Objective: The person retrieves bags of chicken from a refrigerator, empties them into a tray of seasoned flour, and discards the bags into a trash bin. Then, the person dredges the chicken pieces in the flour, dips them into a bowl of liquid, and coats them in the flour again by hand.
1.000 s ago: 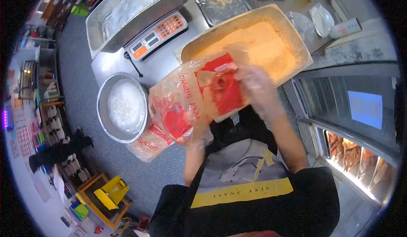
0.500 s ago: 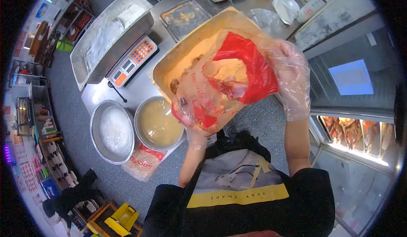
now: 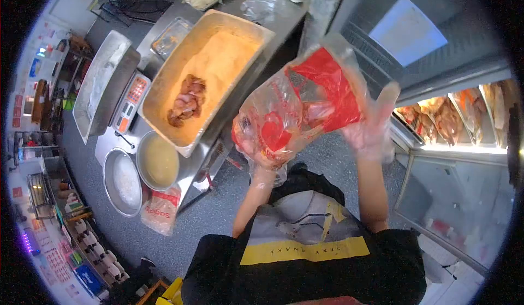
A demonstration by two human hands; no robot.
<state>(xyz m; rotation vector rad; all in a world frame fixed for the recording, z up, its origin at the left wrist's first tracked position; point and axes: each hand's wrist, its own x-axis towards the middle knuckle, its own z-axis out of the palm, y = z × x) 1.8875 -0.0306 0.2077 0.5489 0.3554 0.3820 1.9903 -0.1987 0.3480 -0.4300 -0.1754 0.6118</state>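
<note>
Bag (image 3: 275, 106) of crinkled plastic in left grip (image 3: 255, 151)

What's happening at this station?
The left hand grips a clear, red-printed bag, apparently with meat inside. The right hand is spread open at the bag's other side. Both hands wear clear plastic gloves. Off to the left, some raw-looking meat lies on orange powder in a deep tray.

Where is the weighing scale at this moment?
In the head view, the scale stands left of centre, between the long metal tray of white powder and the pan of orange powder.
</note>
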